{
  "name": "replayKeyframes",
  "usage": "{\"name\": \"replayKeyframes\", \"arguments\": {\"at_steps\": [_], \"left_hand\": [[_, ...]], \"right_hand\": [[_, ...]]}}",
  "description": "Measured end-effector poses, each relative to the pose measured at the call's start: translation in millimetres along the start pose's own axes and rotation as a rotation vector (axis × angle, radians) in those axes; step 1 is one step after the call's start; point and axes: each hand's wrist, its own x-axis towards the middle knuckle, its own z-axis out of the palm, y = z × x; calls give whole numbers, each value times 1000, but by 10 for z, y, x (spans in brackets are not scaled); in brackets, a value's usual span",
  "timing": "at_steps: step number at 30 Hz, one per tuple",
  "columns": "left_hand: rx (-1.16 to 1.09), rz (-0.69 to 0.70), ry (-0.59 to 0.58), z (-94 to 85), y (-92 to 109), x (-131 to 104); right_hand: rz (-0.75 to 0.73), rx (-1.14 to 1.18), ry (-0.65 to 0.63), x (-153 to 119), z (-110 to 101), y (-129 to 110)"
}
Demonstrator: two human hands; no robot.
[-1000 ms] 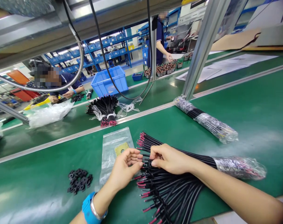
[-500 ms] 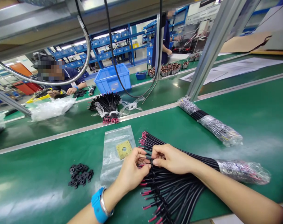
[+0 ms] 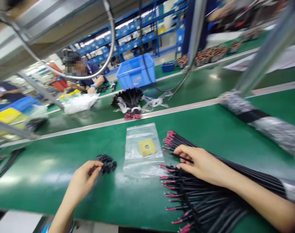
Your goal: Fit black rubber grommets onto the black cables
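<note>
My left hand [image 3: 83, 179] is at the near side of a small pile of black parts with holes [image 3: 109, 165]. Its thumb and forefinger are pinched together at one small black part on the pile's edge. With its fingers curled, my right hand [image 3: 202, 163] holds one black cable [image 3: 176, 155], whose red-tipped end points left. Below that hand, a fan of black cables [image 3: 208, 207] with red and silvery ends spreads over the green bench. More cables [image 3: 183, 139] lie bunched just beyond it, running right into clear wrap.
Between my hands lies a clear zip bag [image 3: 135, 165] with a yellow square pad [image 3: 147, 148] on it. A wrapped cable bundle [image 3: 273, 124] is at right. Beyond the metal rail are another cable bundle [image 3: 130, 100], a blue crate [image 3: 135, 71] and a co-worker [image 3: 94, 72].
My left hand has left the cable beside my right hand and moved left to the black parts. My right hand still holds a cable. The view has shifted left.
</note>
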Motion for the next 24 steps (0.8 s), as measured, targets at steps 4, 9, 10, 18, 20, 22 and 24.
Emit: {"name": "replayKeyframes", "arguments": {"at_steps": [4, 9, 10, 18, 20, 22, 24], "left_hand": [[79, -2, -43, 19, -6, -173], [108, 95, 47, 274, 139, -110], [125, 118, 58, 308, 153, -78], [-67, 96, 125, 302, 159, 50], [-290, 16, 99, 307, 251, 76], [-547, -52, 12, 346, 419, 129], [-751, -92, -117, 416, 633, 211]], "right_hand": [[34, -37, -35, 31, 42, 121], [24, -90, -82, 19, 35, 147], [24, -91, -91, 10, 26, 133], [11, -15, -130, -25, -21, -21], [-4, -26, -84, -8, -17, -59], [-6, -53, -18, 7, -15, -91], [-6, -64, 35, 12, -14, -111]]}}
